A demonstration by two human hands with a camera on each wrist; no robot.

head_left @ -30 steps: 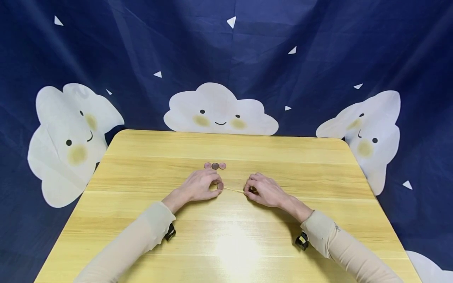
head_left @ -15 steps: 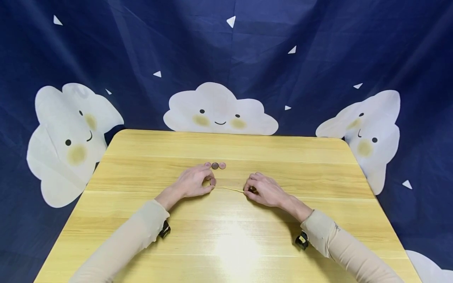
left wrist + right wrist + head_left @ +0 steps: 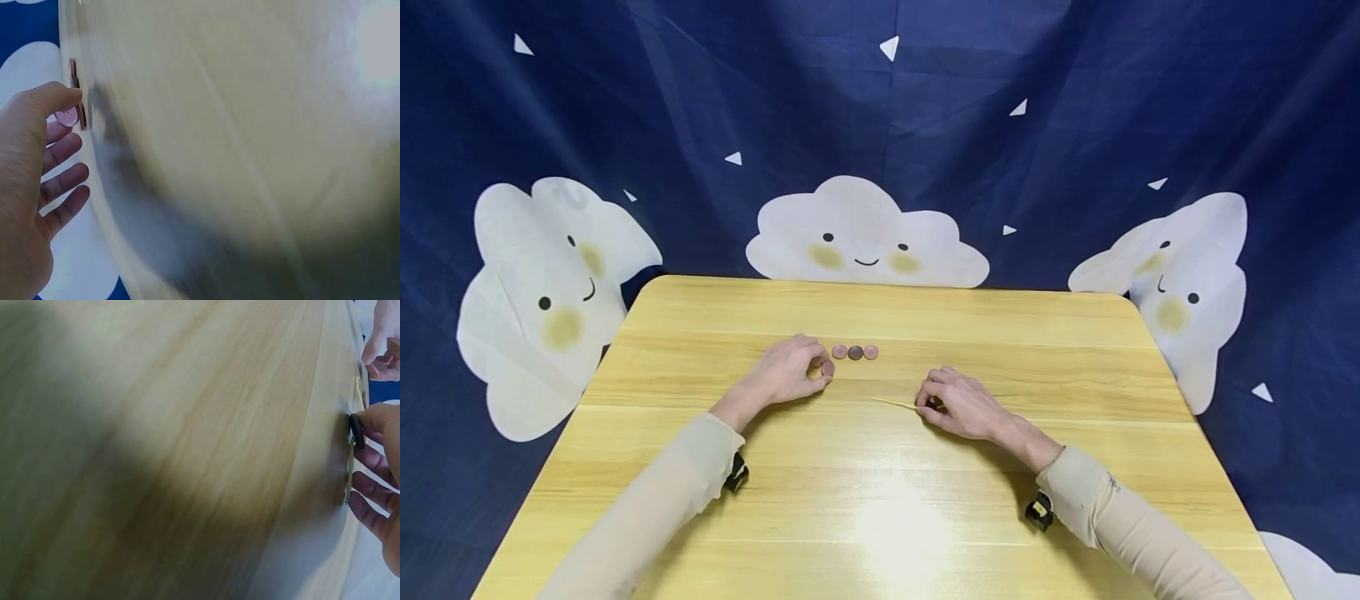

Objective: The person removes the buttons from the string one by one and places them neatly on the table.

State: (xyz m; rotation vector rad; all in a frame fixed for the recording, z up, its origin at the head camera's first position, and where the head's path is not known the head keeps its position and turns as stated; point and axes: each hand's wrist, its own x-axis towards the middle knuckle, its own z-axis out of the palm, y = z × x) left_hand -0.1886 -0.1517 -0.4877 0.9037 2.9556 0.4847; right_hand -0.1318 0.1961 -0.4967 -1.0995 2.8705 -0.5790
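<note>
Buttons and a thin thread sit near the middle of the pale wooden bench (image 3: 1075,350). The left hand (image 3: 786,372) pinches a pink button (image 3: 828,367) between thumb and fingertip, its edge down at the bench, just left of a row of three buttons (image 3: 855,352) lying flat and touching one another, their line running left to right; the wrist view shows the pink disc (image 3: 66,115) held on edge under the thumb. The right hand (image 3: 958,404), well apart from the left, has its fingers curled round a dark button (image 3: 934,403), seen on edge against the bench in the wrist view (image 3: 357,430). From it the thread (image 3: 893,403) lies along the bench, pointing left and slightly away towards the row, its free end short of the left hand. Bare wood stretches widely to every edge of the bench; a dark blue cloth with white clouds (image 3: 865,233) hangs beyond the far edge
</note>
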